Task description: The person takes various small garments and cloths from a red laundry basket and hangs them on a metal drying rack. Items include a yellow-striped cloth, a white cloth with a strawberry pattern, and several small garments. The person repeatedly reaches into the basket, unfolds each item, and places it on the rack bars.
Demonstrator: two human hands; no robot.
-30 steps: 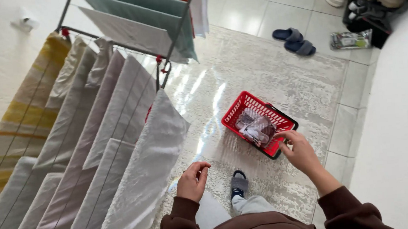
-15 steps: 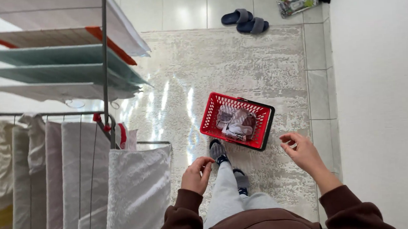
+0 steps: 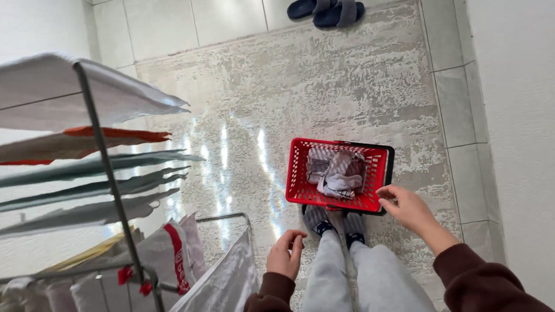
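A red plastic basket (image 3: pixel 305 173) stands on the pale rug, holding a crumpled bundle of grey, white and brown laundry (image 3: pixel 337 172). My right hand (image 3: pixel 409 208) hovers by the basket's near right corner, fingers loosely curled and holding nothing. My left hand (image 3: pixel 286 253) hangs lower at centre, fingers curled and apart, next to the white towel (image 3: pixel 215 294) on the drying rack. My feet in grey socks stand just behind the basket.
A metal drying rack (image 3: pixel 107 181) fills the left side, hung with white, teal and orange-edged cloths. A pair of dark blue slippers (image 3: pixel 322 8) lies at the rug's far edge. A white wall (image 3: pixel 535 118) runs along the right, with tiled floor beside the rug (image 3: pixel 298 76).
The view swung so the rack now shows edge-on at left. My feet came together behind the basket. My right hand moved nearer the basket's corner; both hands stay without anything in them.
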